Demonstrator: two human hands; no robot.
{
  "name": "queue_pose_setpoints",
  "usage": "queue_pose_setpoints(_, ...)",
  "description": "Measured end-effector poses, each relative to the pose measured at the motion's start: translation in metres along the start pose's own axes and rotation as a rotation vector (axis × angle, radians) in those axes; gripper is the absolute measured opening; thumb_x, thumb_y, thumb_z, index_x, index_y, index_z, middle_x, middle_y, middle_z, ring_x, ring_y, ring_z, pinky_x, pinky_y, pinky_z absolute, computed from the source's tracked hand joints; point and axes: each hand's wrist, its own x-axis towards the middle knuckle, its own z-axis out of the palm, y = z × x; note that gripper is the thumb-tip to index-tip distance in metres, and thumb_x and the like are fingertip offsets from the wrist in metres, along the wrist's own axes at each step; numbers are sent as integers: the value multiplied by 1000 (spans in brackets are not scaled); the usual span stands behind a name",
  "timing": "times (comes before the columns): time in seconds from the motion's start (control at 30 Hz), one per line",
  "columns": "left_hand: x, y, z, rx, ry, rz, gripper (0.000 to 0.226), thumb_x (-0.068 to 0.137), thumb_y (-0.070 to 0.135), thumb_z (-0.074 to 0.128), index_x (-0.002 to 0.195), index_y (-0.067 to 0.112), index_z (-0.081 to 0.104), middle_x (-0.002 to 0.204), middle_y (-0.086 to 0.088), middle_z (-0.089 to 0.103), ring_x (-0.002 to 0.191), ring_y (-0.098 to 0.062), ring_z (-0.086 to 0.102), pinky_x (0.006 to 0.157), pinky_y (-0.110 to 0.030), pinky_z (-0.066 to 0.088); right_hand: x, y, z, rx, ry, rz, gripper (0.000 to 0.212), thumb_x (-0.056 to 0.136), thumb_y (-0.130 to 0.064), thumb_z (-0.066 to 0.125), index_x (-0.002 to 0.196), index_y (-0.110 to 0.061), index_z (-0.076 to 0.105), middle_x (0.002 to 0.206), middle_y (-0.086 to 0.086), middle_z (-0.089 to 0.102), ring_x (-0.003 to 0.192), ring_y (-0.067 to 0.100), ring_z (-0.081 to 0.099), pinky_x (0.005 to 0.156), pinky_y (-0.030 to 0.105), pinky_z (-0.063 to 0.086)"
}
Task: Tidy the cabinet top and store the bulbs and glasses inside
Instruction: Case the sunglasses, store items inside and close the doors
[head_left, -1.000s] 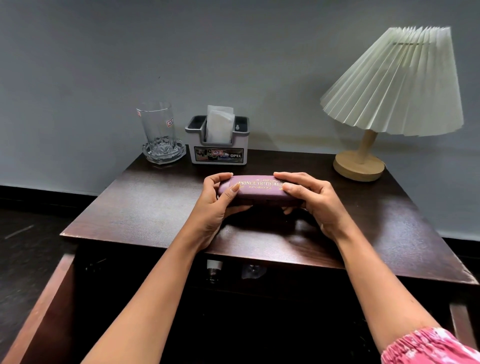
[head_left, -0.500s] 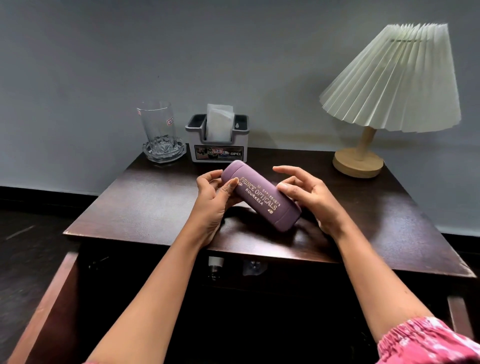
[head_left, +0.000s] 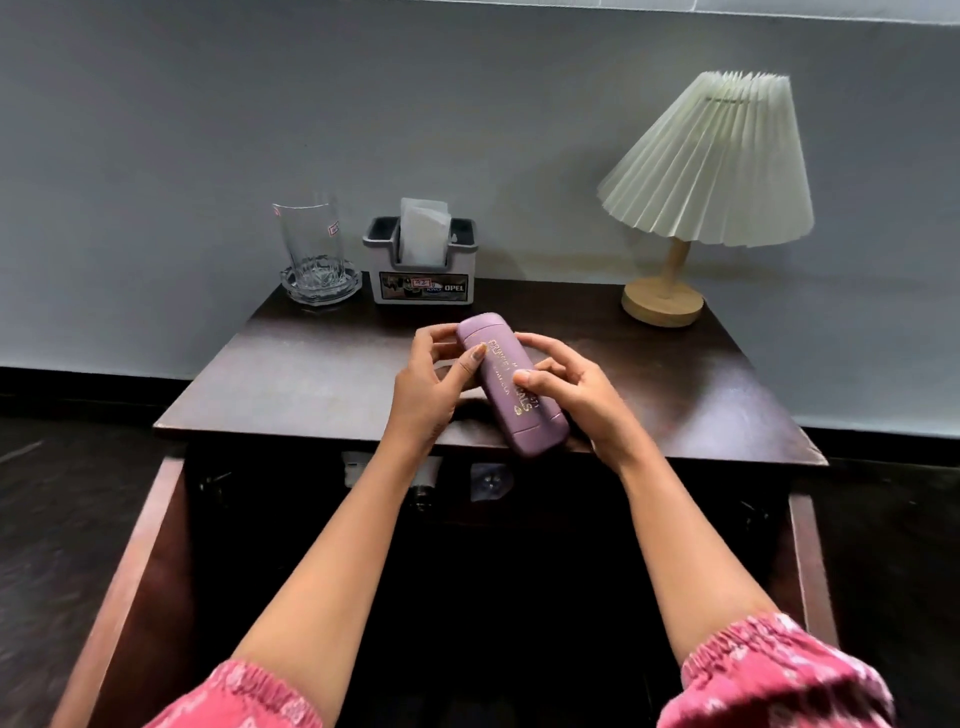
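The cabinet (head_left: 322, 374) stood with both doors swung open, its dark interior exposed, presumably to receive items; two bulbs (head_left: 423, 486) appeared to lie just under the top's front edge. A lamp (head_left: 706, 171), tissue holder (head_left: 420, 265) and drinking glass (head_left: 310, 244) were ranged along the back, leaving the front clear. The purple glasses case (head_left: 511, 387) was closed and held above the front edge, lengthwise away from the person. The left hand (head_left: 426, 389) gripped its far end, the right hand (head_left: 576, 395) its near half, likely readying it for storage below.
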Motion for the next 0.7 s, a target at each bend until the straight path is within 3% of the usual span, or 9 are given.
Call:
queue_pose_setpoints(0.1,-27,2,5,41,-8,33,42,87,14,60,126,15,47,112,-7,60,84,-9,65,75,-29,57,-20,-4,8,4,78,-11,42,71,-24,65,113,-31,59,61,-13,61,65,-1,56,70,12,45)
queue_pose_setpoints(0.2,-53,9,7,61,8,46,48,88,16,59,133,20,43,102,7,61,66,5,63,61,-15,54,-44,-2,20,11,171,-38,38,68,-29,63,105,-39,60,65,-13,63,70,8,57,73,23,47)
queue_pose_setpoints(0.3,-84,11,6,21,2,-1,49,88,19,57,135,25,43,95,5,63,63,0,64,53,-13,51,-76,5,40,83,271,-62,41,68,-27,64,109,-35,60,76,-4,61,72,14,57,69,23,49)
queue_pose_setpoints(0.4,-117,5,4,-22,22,-42,45,85,25,60,129,29,49,94,0,65,68,-8,66,52,-21,54,-106,21,59,249,333,-37,47,66,-28,66,112,-24,60,82,2,61,74,12,60,67,20,51)
queue_pose_setpoints(0.53,-155,-16,2,-2,79,-101,43,82,37,63,123,36,54,97,-1,66,72,-27,68,56,-39,59,-136,45,73,250,336,80,45,64,-28,62,109,-26,57,90,4,59,77,10,60,68,19,52)
queue_pose_setpoints(0.63,-171,-34,4,-44,105,-172,38,79,37,61,117,38,57,88,6,66,66,-14,65,54,-34,58,-146,55,70,116,242,184,38,69,-24,58,105,-31,51,96,0,56,76,-5,57,68,10,47)
queue_pose_setpoints(0.7,-175,-47,5,-29,91,-197,35,79,34,61,114,40,58,86,11,67,66,-8,65,56,-35,59,-149,63,64,70,212,249,34,70,-24,61,100,-37,50,99,2,57,82,0,58,73,13,47)
